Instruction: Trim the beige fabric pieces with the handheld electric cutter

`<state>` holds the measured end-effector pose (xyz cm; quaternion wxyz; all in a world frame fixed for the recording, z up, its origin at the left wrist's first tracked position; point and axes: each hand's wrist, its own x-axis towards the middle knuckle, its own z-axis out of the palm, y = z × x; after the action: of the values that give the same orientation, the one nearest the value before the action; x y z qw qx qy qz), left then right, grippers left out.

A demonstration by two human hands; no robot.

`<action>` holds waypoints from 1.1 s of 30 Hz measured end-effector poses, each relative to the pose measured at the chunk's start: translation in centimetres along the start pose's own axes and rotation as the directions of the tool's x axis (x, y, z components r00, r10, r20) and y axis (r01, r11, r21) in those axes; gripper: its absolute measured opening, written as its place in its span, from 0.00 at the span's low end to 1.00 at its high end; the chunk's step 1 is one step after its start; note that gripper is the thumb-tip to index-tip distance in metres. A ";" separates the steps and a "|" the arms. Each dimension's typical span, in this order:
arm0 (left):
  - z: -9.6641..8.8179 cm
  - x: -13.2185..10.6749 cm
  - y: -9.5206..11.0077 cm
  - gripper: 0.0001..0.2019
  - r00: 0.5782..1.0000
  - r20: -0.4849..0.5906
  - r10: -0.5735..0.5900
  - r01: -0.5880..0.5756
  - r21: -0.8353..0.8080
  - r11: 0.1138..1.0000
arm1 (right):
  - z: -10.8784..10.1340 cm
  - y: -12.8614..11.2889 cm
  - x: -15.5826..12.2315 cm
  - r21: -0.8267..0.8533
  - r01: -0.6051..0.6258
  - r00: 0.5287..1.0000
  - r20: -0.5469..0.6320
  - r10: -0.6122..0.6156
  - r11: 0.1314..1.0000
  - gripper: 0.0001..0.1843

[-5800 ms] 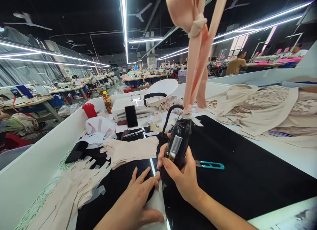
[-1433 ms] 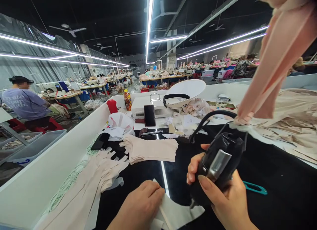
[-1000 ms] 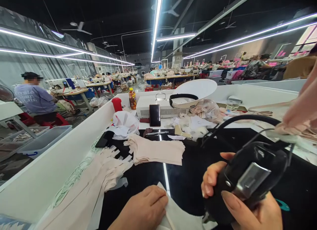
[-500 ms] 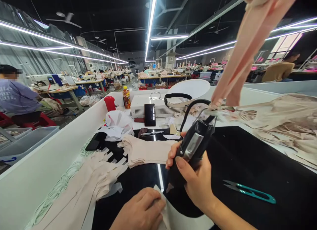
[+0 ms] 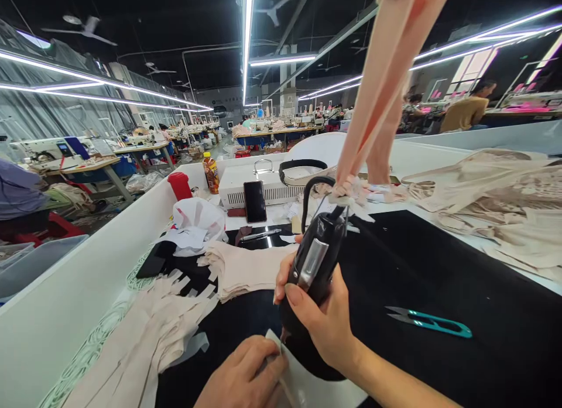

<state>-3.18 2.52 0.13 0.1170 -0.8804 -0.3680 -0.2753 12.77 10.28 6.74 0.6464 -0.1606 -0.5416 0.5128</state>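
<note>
My right hand point(image 5: 327, 323) is wrapped around a black corded hand tool point(image 5: 327, 235) that has a metal lever on its side. The tool stands nearly upright, its lower end close to a pale fabric piece point(image 5: 314, 370); whether they touch is hidden. Pink fabric strips point(image 5: 386, 62) stretch up from the tool's top. Low in the view, my left hand point(image 5: 248, 370) is closed on the edge of the pale fabric, fingertips beside the tool's base. Both lie over a black work surface point(image 5: 395, 267).
Teal thread snips point(image 5: 432, 322) lie to the right. Beige fabric stacks point(image 5: 250, 270) and long strips point(image 5: 144, 332) are at the left, loose beige pieces point(image 5: 492, 203) at the far right. Behind stand a phone point(image 5: 255, 201), a white metal box point(image 5: 237, 182) and a drink bottle point(image 5: 211, 172).
The whole view has swung right, so things appear further left. The tool is more upright, its lower end still near my left fingertips. Both hands keep their holds.
</note>
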 end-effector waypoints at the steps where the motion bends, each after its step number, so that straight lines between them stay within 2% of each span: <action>1: 0.0 0.0 0.0 0.15 1.000 -0.003 0.000 0.000 0.002 1.000 | 0.0 0.0 0.0 -0.008 -0.001 1.000 0.006 0.001 1.000 0.13; 7: 0.2 -0.1 -0.1 0.15 1.000 -0.017 0.005 -0.005 0.013 1.000 | 0.2 0.1 -0.2 -0.047 -0.004 1.000 -0.008 0.004 0.999 0.12; 19: -0.1 0.1 -0.2 0.17 0.998 0.000 0.061 -0.061 0.066 0.996 | -0.6 -1.0 -0.6 -0.002 0.009 1.000 -0.009 -0.009 1.000 0.13; 24: -0.3 0.2 -0.2 0.18 0.998 0.023 0.063 -0.066 0.111 0.992 | -0.5 -0.9 -0.8 0.028 0.013 1.000 0.024 -0.014 1.000 0.13; 33: -0.3 -0.1 -0.3 0.18 0.998 0.018 0.055 -0.057 0.088 0.994 | -0.4 -0.3 -1.0 -0.016 0.021 1.000 -0.012 -0.021 1.000 0.13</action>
<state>-3.56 2.52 0.32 0.1608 -0.8864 -0.3560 -0.2484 13.40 9.44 6.32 0.6537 -0.1630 -0.5434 0.5008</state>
